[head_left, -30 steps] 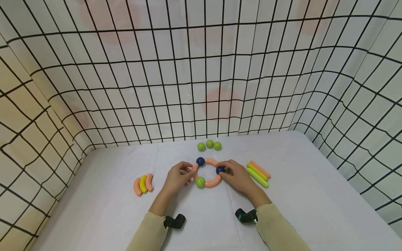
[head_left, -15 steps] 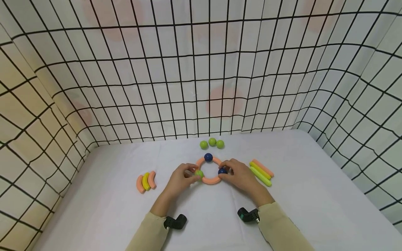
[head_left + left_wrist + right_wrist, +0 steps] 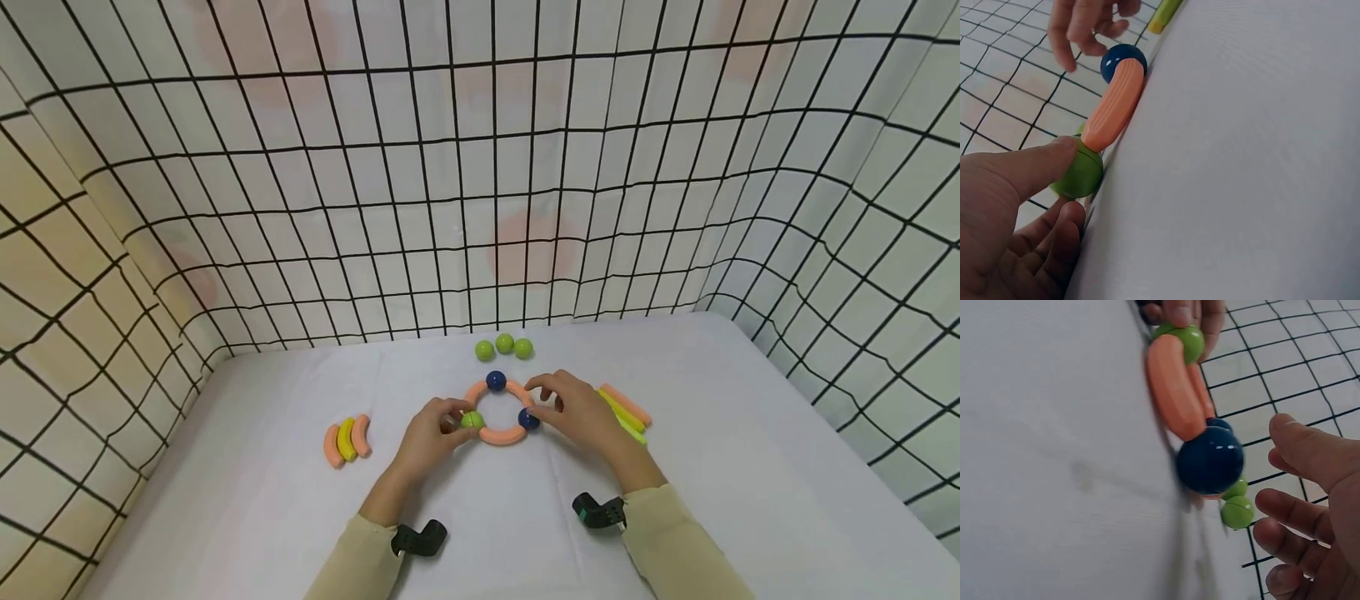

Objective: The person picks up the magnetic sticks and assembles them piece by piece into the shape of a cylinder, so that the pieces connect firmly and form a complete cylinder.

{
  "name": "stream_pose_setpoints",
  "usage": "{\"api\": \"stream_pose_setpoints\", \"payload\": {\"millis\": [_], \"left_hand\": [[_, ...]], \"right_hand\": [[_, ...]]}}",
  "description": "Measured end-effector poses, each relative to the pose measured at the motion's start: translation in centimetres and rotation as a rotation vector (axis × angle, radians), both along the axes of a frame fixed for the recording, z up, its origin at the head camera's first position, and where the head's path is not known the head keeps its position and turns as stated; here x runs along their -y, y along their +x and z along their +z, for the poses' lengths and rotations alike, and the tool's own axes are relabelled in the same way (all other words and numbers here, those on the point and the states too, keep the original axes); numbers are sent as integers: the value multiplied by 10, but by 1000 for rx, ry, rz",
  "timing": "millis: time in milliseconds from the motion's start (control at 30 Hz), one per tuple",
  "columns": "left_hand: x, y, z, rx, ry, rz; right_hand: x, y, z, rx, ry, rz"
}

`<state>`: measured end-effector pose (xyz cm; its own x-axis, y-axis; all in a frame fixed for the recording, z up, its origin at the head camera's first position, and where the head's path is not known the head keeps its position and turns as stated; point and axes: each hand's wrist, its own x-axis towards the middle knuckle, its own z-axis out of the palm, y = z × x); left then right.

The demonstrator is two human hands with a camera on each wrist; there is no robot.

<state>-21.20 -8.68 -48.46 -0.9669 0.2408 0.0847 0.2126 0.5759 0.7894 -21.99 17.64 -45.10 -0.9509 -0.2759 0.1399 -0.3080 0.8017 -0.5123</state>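
Note:
A ring of three orange curved rods [image 3: 502, 436], joined by two dark blue balls and one green ball, lies on the white cloth. My left hand [image 3: 429, 437] pinches the green ball [image 3: 1079, 175] between thumb and fingers at the ring's left side. At the right side, my right hand [image 3: 579, 412] is held close by the nearer blue ball [image 3: 1210, 460]. Its thumb and fingers are spread apart with nothing between them in the right wrist view. The other blue ball [image 3: 496, 381] sits at the ring's far side.
Beyond the ring are three loose green balls [image 3: 505, 343]. Left of it lie two orange curved rods and a yellow curved rod [image 3: 346, 439]. Straight rods [image 3: 626, 406] lie partly behind my right hand. A black wire grid [image 3: 480, 208] encloses the back and sides.
The ring has turned slightly clockwise. My left hand has shifted from the left curved rod to the green ball. My right hand has let go of the blue ball and drawn back.

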Motion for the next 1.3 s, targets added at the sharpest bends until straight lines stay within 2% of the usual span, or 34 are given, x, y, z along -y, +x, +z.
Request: {"api": "stream_pose_setpoints", "payload": {"millis": [267, 400, 500, 733, 967, 1133, 1300], "left_hand": [[-1, 1, 1, 16, 5, 13], [-1, 0, 0, 16, 2, 10], [-1, -1, 0, 22, 3, 5], [0, 0, 0, 24, 1, -1], [1, -1, 0, 27, 0, 2], [1, -1, -1, 24, 2, -3], [1, -1, -2, 20, 2, -3]], "right_hand": [[-13, 0, 15, -96, -127, -23], [-25, -3, 18, -124, -148, -72], [-36, -4, 17, -111, -155, -129], [-67, -9, 9, -51, -177, -210], [-93, -12, 1, 60, -179, -265], [-104, -14, -6, 139, -170, -286], [-111, -15, -12, 196, -178, -269]]}}
